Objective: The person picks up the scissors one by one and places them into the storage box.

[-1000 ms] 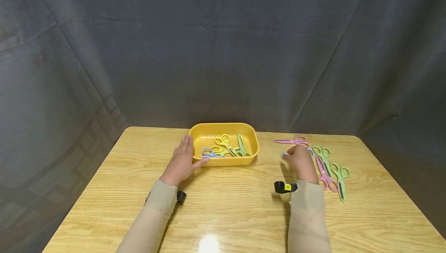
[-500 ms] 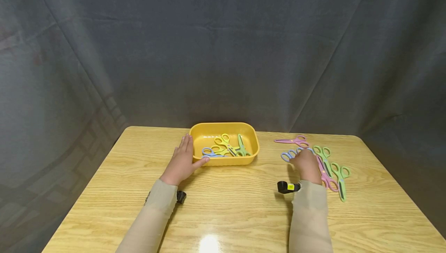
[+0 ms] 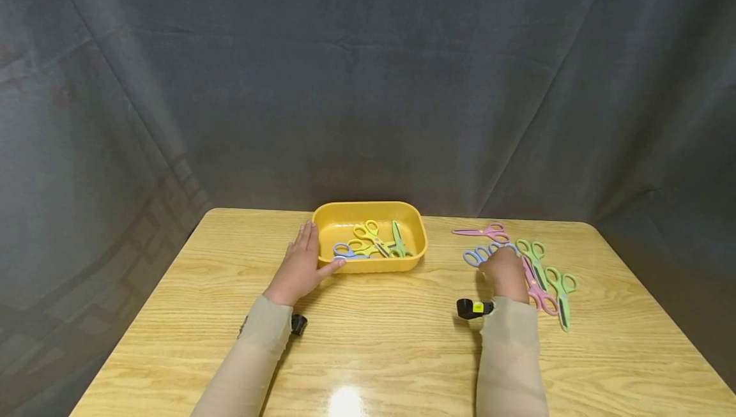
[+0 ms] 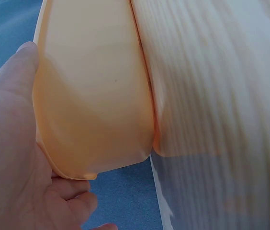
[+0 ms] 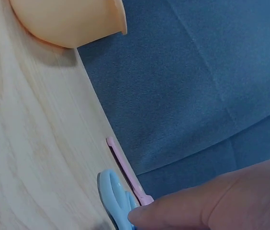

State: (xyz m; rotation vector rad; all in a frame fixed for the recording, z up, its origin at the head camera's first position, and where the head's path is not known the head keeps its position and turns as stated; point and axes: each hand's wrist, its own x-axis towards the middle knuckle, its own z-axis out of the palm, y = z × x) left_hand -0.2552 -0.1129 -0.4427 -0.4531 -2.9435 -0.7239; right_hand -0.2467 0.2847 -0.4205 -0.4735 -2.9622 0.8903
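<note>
In the head view, the left hand (image 3: 293, 267) rests against the left end of a yellow plastic bin (image 3: 382, 266), fingers straight along its side and thumb on the front rim. Several scissors lie in the bin: yellow scissors (image 3: 368, 232), green scissors (image 3: 398, 235) and blue-handled scissors (image 3: 344, 250). The right hand (image 3: 506, 274) is low over blue scissors (image 3: 473, 257) on the table, its fingers pointing down. In the right wrist view, its thumb is right at a blue handle (image 5: 110, 191). The other fingertips are hidden, so I cannot tell whether they pinch the scissors.
Pink scissors (image 3: 487, 232) lie behind the right hand, near the table's back edge. To its right are more pink scissors (image 3: 540, 295) and two green pairs, the nearer green scissors (image 3: 563, 299) pointing forward. A dark curtain (image 3: 368, 85) hangs behind the wooden table (image 3: 402, 340).
The right hand has shifted slightly right and toward the person from a second ago, uncovering several blue handle loops. Over the last half second it stays nearly still. The left hand and bin hold their place.
</note>
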